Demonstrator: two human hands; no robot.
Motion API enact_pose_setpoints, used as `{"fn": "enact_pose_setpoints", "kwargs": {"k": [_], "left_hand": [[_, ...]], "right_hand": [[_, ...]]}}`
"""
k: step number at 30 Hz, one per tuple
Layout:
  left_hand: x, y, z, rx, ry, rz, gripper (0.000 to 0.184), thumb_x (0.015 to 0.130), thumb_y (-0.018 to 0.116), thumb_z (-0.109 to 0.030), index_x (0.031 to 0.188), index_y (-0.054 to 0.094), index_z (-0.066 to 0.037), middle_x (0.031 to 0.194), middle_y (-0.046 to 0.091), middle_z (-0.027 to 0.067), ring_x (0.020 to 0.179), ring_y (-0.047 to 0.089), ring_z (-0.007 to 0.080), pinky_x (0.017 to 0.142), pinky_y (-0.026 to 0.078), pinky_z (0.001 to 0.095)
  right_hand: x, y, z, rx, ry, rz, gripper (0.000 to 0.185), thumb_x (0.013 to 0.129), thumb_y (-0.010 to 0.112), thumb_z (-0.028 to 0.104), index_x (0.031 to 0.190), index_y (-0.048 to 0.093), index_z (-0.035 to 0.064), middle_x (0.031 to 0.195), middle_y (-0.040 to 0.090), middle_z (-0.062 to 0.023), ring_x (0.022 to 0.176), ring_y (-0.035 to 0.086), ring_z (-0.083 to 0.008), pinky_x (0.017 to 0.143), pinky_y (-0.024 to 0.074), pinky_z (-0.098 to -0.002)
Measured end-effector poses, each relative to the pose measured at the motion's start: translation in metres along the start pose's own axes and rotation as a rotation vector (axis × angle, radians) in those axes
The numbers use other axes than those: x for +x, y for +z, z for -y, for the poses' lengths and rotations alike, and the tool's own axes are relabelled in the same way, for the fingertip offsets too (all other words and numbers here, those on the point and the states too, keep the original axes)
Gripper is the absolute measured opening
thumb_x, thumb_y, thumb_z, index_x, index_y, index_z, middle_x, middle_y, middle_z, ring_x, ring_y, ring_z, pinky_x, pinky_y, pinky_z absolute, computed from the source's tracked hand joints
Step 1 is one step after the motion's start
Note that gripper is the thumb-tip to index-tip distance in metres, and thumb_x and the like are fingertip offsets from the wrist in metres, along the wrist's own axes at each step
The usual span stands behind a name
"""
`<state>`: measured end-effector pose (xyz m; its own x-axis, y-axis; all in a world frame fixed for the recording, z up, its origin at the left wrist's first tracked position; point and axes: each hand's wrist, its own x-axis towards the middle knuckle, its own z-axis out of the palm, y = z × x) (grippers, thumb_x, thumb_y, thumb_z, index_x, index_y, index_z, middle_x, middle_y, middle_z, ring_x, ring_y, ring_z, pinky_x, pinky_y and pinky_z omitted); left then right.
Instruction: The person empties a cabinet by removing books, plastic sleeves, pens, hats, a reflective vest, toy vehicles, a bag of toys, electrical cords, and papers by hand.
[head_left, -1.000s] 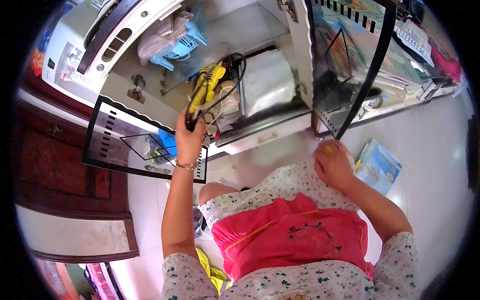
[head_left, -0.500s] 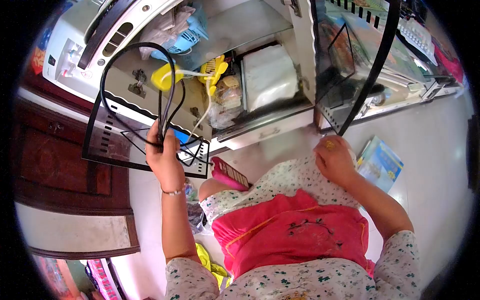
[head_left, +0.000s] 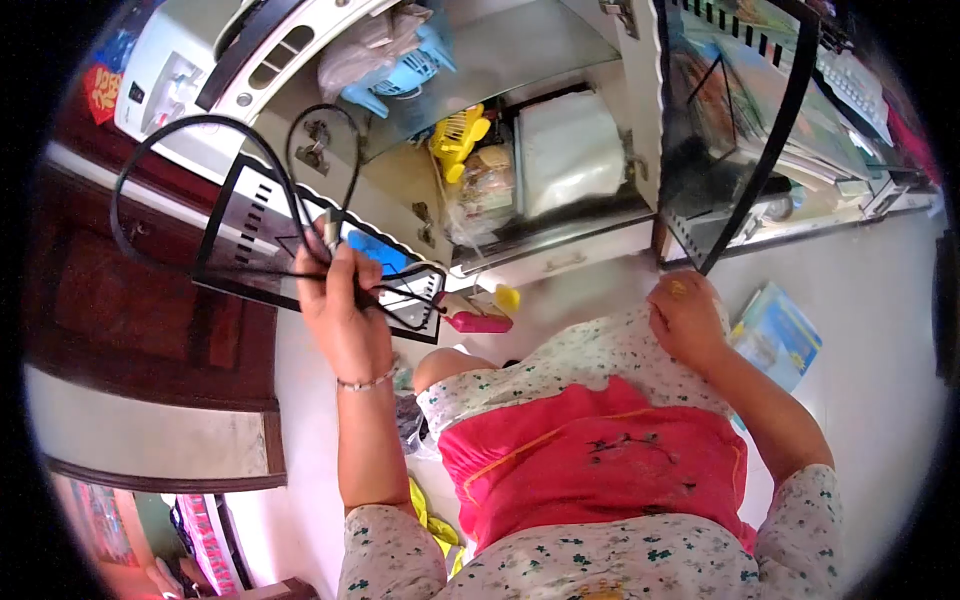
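My left hand (head_left: 342, 300) is closed around a black cable (head_left: 215, 117), whose loops stand out above and to the left of the fingers. A pale metal-looking end (head_left: 333, 228) shows by the fingertips. From the hand, the cable runs right toward a pink box (head_left: 478, 318) that looks like a power strip, low beside my knee. Right beside that box is a yellow piece (head_left: 507, 298) on a pale cord. My right hand (head_left: 688, 315) rests on my other knee with its fingers curled in, and nothing shows in it.
An open cabinet (head_left: 560, 250) with glass doors (head_left: 715, 130) stands ahead. Inside are a white packet (head_left: 570, 153), a yellow plastic item (head_left: 458, 140) and a light-blue basket (head_left: 405, 70). A blue-and-white booklet (head_left: 775, 335) lies on the floor at right.
The yellow piece on its pale cord has dropped from above my left hand to beside the pink box. The cable loops have spread to the left. My right hand stays on the knee.
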<state>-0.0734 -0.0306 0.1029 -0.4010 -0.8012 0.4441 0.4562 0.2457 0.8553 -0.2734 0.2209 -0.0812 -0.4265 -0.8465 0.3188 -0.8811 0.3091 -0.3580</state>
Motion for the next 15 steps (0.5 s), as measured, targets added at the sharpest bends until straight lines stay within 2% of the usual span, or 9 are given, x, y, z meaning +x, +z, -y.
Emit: {"fn": "enact_pose_setpoints", "kwargs": {"k": [1,2,11,12,15], "left_hand": [[-0.001,0.006,-0.002,0.012,-0.058,-0.037,0.025,0.087,0.048,-0.002,0.111,0.048,-0.003,0.07,0.042,-0.0003,0.059,0.038,0.0093,0.056,0.034,0.0239],[0.002,0.002,0.001,-0.064,-0.078,0.037,0.023,0.087,0.048,-0.002,0.111,0.048,-0.004,0.071,0.042,-0.0006,0.061,0.039,0.009,0.059,0.035,0.0248],[0.013,-0.015,-0.015,-0.186,-0.073,0.011,0.019,0.087,0.048,-0.003,0.106,0.047,-0.006,0.072,0.043,-0.0011,0.062,0.04,0.0078,0.059,0.034,0.0237],[0.015,-0.019,-0.017,-0.259,-0.062,0.09,0.015,0.087,0.05,-0.004,0.102,0.05,-0.006,0.082,0.049,0.0011,0.065,0.041,0.0085,0.06,0.035,0.0235],[0.012,-0.018,-0.028,-0.299,-0.043,0.082,0.014,0.088,0.049,-0.004,0.102,0.05,-0.004,0.084,0.05,0.0028,0.064,0.04,0.0086,0.059,0.035,0.0231]], "right_hand": [[0.001,0.0,0.001,0.001,-0.029,-0.069,0.013,0.068,0.058,0.011,0.079,0.057,0.0052,0.089,0.059,-0.0141,0.093,0.054,-0.0324,0.088,0.0376,-0.0442],[0.001,0.0,0.001,0.001,-0.055,-0.138,0.011,0.067,0.057,0.012,0.076,0.056,0.0053,0.086,0.057,-0.0155,0.091,0.054,-0.0339,0.086,0.0384,-0.0443],[0.001,-0.002,0.002,0.047,-0.016,-0.095,0.013,0.07,0.057,0.013,0.079,0.06,0.0055,0.085,0.06,-0.0113,0.091,0.055,-0.0303,0.088,0.0358,-0.0444],[0.001,0.0,0.002,0.047,-0.019,-0.09,0.013,0.07,0.057,0.013,0.079,0.06,0.0055,0.085,0.06,-0.0113,0.091,0.055,-0.0303,0.088,0.0358,-0.0444],[0.003,0.003,0.001,0.033,-0.039,-0.124,0.012,0.07,0.058,0.012,0.079,0.061,0.0049,0.086,0.06,-0.0113,0.09,0.055,-0.0304,0.087,0.0366,-0.0438]]}}
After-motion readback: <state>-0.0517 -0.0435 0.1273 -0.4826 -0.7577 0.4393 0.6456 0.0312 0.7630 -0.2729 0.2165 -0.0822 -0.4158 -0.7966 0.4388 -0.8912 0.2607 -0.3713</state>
